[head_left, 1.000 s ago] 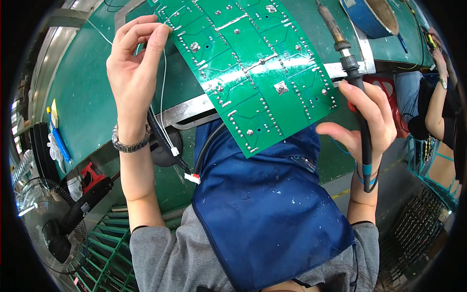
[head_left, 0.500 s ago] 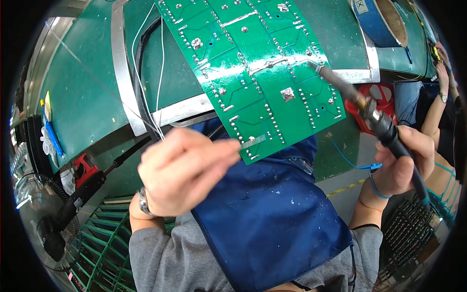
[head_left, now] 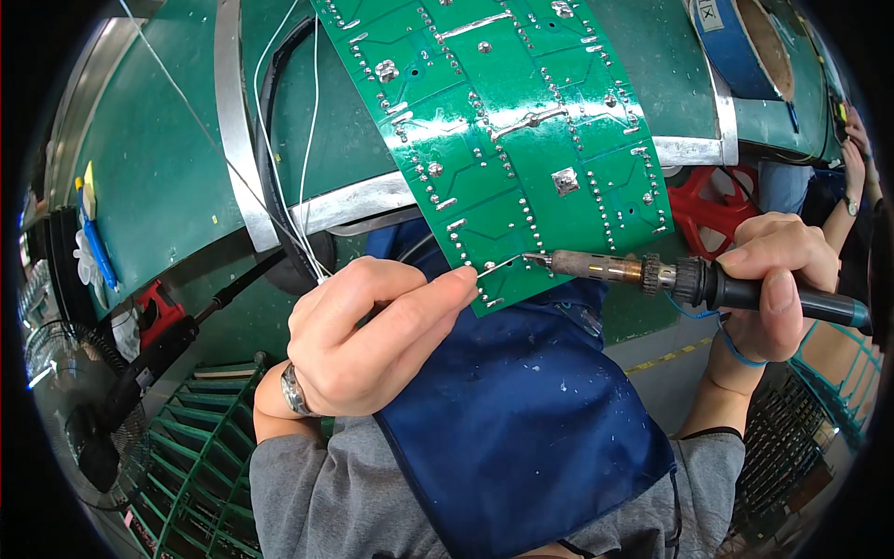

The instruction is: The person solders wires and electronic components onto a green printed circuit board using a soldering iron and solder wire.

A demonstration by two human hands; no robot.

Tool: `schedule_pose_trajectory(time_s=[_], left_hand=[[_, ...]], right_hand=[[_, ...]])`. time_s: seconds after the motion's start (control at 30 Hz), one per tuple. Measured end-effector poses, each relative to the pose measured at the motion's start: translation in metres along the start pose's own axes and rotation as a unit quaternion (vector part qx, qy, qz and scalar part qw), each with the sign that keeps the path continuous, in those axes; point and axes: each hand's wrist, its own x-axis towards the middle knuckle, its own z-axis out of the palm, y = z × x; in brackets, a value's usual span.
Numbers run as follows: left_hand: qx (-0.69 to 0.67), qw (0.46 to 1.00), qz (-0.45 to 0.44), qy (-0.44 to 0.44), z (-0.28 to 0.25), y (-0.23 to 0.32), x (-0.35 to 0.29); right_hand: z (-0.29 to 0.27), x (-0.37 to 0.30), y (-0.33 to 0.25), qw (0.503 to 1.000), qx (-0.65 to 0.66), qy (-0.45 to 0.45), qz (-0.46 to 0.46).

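Two bare hands are at work around the near end of a green circuit board (head_left: 545,233), with 12 o'clock taken as straight away from the person. The left hand (head_left: 372,335) has thumb and fingertips pinched together, with no gap to speak of, on a thin strand (head_left: 500,267); whether this is solder or a wire end is too small to tell. The right hand (head_left: 780,275) is curled around the dark handle of a soldering iron (head_left: 656,273), its fingers wrapped and none spread.

The board's long axis runs from 11 to 5 o'clock, solder joints facing up, its near end reaching past the metal-edged worktop (head_left: 163,177) and over the blue apron (head_left: 535,429). It lies toward 1 o'clock from the left hand and toward 10 from the right. The left hand is nearer, its fingertips right at the board's lower left edge; the right hand stands apart from it.

Between them, the strand slants from the pinch toward 2 o'clock, while the iron's shaft points to 9, so that their ends appear to meet above the board's near corner. Whether either touches a joint cannot be told. White wires (head_left: 307,172) lie at the left hand's 11 o'clock, beside a black cable (head_left: 270,130).
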Motion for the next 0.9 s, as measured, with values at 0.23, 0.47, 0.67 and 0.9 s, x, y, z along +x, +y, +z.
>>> schedule_pose_trajectory(time_s=[0.23,0.47,0.67,0.9], left_hand=[[0.012,1.000,-0.011,-0.010,0.000,0.002,0.002],[0.012,0.999,0.048,-0.007,0.001,-0.008,0.004],[0.030,0.999,0.035,-0.002,-0.002,-0.005,0.005],[0.037,0.997,-0.053,0.042,-0.005,-0.009,0.009]], right_hand=[[0.004,0.004,0.003,1.000,0.022,-0.004,0.010],[0.005,0.006,0.001,1.000,0.015,-0.003,0.024],[0.002,0.005,0.004,1.000,0.017,0.000,0.017],[-0.050,-0.011,0.055,0.966,0.246,0.074,-0.022]])
